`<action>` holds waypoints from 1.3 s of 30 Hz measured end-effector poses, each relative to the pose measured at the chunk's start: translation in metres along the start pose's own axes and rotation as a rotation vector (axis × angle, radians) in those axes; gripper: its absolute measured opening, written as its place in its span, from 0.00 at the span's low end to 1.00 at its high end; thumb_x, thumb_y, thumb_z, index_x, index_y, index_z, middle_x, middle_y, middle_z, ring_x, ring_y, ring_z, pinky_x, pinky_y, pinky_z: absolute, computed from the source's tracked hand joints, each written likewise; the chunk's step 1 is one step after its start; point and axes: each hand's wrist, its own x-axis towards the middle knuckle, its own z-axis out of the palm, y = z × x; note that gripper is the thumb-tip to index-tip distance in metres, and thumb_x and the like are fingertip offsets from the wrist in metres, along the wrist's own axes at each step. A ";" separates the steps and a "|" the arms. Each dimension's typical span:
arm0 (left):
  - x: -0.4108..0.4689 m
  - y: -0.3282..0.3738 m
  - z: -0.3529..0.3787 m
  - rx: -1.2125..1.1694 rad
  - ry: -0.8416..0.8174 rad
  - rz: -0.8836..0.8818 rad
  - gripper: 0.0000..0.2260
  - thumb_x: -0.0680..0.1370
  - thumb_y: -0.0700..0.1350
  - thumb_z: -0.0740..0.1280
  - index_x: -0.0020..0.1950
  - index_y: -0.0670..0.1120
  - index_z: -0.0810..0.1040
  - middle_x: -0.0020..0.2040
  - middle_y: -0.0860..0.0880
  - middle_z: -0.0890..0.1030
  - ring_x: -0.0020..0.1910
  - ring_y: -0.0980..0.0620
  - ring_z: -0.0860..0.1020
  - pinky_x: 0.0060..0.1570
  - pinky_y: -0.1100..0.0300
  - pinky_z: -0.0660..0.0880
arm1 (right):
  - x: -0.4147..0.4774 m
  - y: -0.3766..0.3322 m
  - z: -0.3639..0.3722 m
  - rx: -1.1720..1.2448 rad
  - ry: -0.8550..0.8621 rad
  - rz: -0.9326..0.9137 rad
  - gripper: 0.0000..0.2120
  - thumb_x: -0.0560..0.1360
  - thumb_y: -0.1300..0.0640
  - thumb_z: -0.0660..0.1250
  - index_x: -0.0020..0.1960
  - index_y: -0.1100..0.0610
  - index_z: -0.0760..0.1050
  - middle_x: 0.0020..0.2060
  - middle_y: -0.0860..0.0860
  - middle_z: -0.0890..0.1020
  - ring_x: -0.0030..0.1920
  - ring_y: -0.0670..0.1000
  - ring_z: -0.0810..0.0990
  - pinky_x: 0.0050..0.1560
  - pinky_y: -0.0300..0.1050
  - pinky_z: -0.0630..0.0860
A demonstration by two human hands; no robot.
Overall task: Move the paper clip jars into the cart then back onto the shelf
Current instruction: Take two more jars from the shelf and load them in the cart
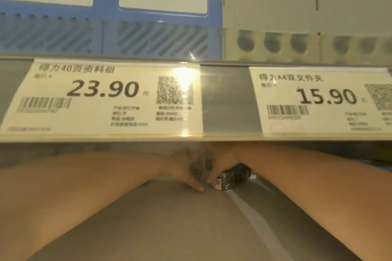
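**Two hands around one jar, deep on the shelf**

On the grey shelf, the left hand and right hand meet around a clear paper clip jar. Their fingers curl against its sides (the view is blurred here). A second jar lies on the shelf against the right wrist. A price label marked 23.90 sits on the rail above.

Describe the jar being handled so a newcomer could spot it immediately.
Below the 23.90 price tag, over the lower shelf, the left hand and right hand meet. Between them is the clear jar, with dark clips showing inside. Only this one is held from both sides; the darker jar with a red-and-white label lies to its right.
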 end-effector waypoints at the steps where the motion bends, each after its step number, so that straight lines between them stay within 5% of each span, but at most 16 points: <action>1: -0.001 0.002 0.000 -0.008 -0.001 0.021 0.39 0.67 0.60 0.73 0.72 0.51 0.61 0.68 0.46 0.67 0.68 0.46 0.66 0.63 0.61 0.65 | -0.003 0.000 0.000 -0.009 0.002 0.003 0.37 0.62 0.47 0.79 0.66 0.53 0.66 0.61 0.50 0.73 0.61 0.53 0.72 0.60 0.46 0.71; 5: -0.014 0.011 -0.003 -0.123 -0.021 -0.004 0.35 0.70 0.56 0.73 0.71 0.50 0.60 0.63 0.50 0.72 0.62 0.51 0.71 0.52 0.66 0.66 | -0.015 -0.001 -0.007 -0.056 -0.010 0.001 0.36 0.63 0.48 0.79 0.63 0.52 0.62 0.59 0.50 0.72 0.58 0.52 0.73 0.58 0.49 0.74; 10: -0.033 0.022 -0.008 -0.192 0.006 -0.079 0.18 0.72 0.46 0.71 0.51 0.47 0.62 0.44 0.49 0.72 0.42 0.52 0.71 0.32 0.62 0.65 | -0.047 -0.009 -0.014 -0.076 -0.029 -0.018 0.31 0.65 0.48 0.77 0.58 0.51 0.61 0.50 0.49 0.72 0.50 0.51 0.74 0.50 0.47 0.77; 14: -0.054 0.038 -0.008 -0.262 0.115 -0.085 0.18 0.68 0.44 0.72 0.45 0.48 0.62 0.46 0.45 0.79 0.42 0.50 0.75 0.36 0.60 0.71 | -0.078 -0.015 -0.018 -0.045 0.031 -0.036 0.29 0.65 0.46 0.76 0.55 0.47 0.60 0.43 0.46 0.72 0.47 0.50 0.73 0.38 0.41 0.71; 20: -0.103 0.067 -0.017 -0.340 0.336 -0.114 0.16 0.68 0.46 0.72 0.44 0.48 0.64 0.38 0.50 0.74 0.37 0.53 0.72 0.32 0.61 0.66 | -0.139 -0.028 -0.029 0.092 0.171 -0.086 0.31 0.65 0.47 0.76 0.61 0.48 0.62 0.43 0.42 0.70 0.46 0.47 0.72 0.37 0.40 0.70; 26: -0.167 0.101 -0.032 -0.431 0.434 -0.150 0.17 0.67 0.49 0.72 0.47 0.48 0.66 0.46 0.45 0.80 0.45 0.48 0.78 0.46 0.50 0.75 | -0.202 -0.051 -0.026 0.092 0.275 -0.124 0.28 0.67 0.44 0.72 0.62 0.44 0.64 0.53 0.49 0.76 0.49 0.51 0.75 0.48 0.45 0.74; 30: -0.212 0.129 -0.043 -0.446 0.455 -0.151 0.15 0.67 0.47 0.72 0.50 0.48 0.71 0.44 0.50 0.79 0.44 0.50 0.78 0.42 0.62 0.76 | -0.251 -0.074 -0.028 0.152 0.268 -0.044 0.25 0.68 0.43 0.71 0.61 0.49 0.71 0.49 0.48 0.79 0.48 0.50 0.77 0.47 0.45 0.75; 35: -0.284 0.165 -0.051 -0.453 0.439 -0.055 0.16 0.68 0.52 0.72 0.53 0.55 0.74 0.51 0.55 0.78 0.48 0.56 0.76 0.46 0.62 0.73 | -0.325 -0.108 -0.026 0.172 0.370 -0.088 0.28 0.66 0.45 0.73 0.62 0.42 0.65 0.60 0.45 0.75 0.57 0.48 0.74 0.56 0.49 0.74; 39: -0.345 0.198 -0.044 -0.562 0.416 0.053 0.16 0.67 0.53 0.74 0.53 0.55 0.77 0.51 0.54 0.79 0.48 0.56 0.78 0.51 0.58 0.76 | -0.395 -0.138 -0.020 0.165 0.388 -0.011 0.28 0.66 0.46 0.73 0.62 0.43 0.65 0.58 0.47 0.76 0.52 0.48 0.75 0.55 0.50 0.75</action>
